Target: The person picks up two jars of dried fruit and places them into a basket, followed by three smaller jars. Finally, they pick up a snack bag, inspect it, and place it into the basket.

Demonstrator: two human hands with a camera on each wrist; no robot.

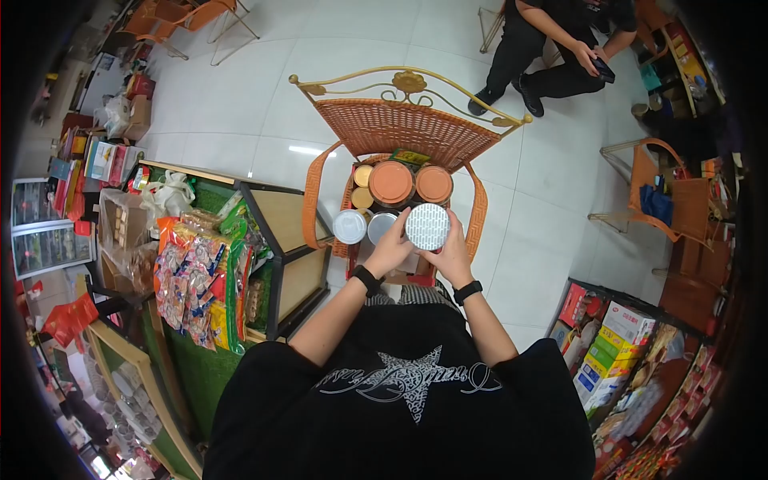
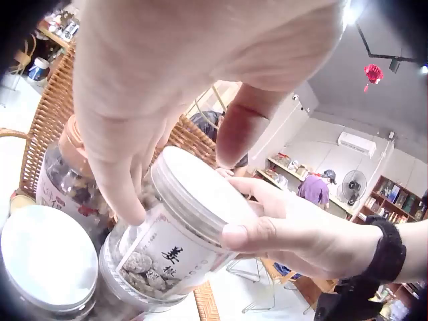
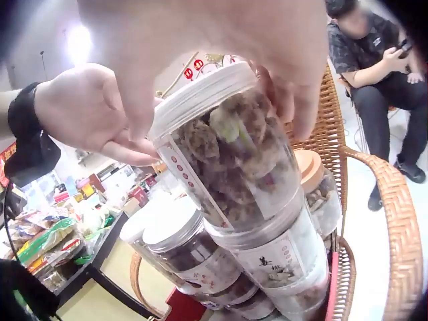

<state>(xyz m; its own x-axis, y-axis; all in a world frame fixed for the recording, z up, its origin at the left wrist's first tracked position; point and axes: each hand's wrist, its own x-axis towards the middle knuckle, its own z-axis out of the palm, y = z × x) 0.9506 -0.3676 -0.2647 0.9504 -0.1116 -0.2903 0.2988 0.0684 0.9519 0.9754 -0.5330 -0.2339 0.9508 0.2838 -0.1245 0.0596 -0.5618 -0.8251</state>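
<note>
A clear jar with a white lid (image 1: 427, 227) (image 2: 200, 184) stands tilted in the stack, its body (image 3: 234, 154) full of brown dried pieces. My right hand (image 1: 454, 258) (image 2: 301, 237) (image 3: 214, 40) grips it around the lid, thumb on the near side. On its other side my left hand (image 1: 391, 248) (image 2: 167, 73) (image 3: 90, 114) touches it with fairly straight fingers, the thumb lifted off. Directly beneath is a labelled jar (image 3: 284, 257). White-lidded jars (image 1: 350, 226) (image 2: 50, 257) (image 3: 174, 224) and orange-lidded jars (image 1: 392, 182) (image 3: 309, 167) are beside it.
The jars are on a wicker armchair (image 1: 416, 128) with curved armrests (image 3: 391, 194). Packaged snacks fill a display stand (image 1: 200, 280) at left, and boxed goods (image 1: 612, 344) are at lower right. A seated person (image 1: 552, 48) holds a phone at the upper right.
</note>
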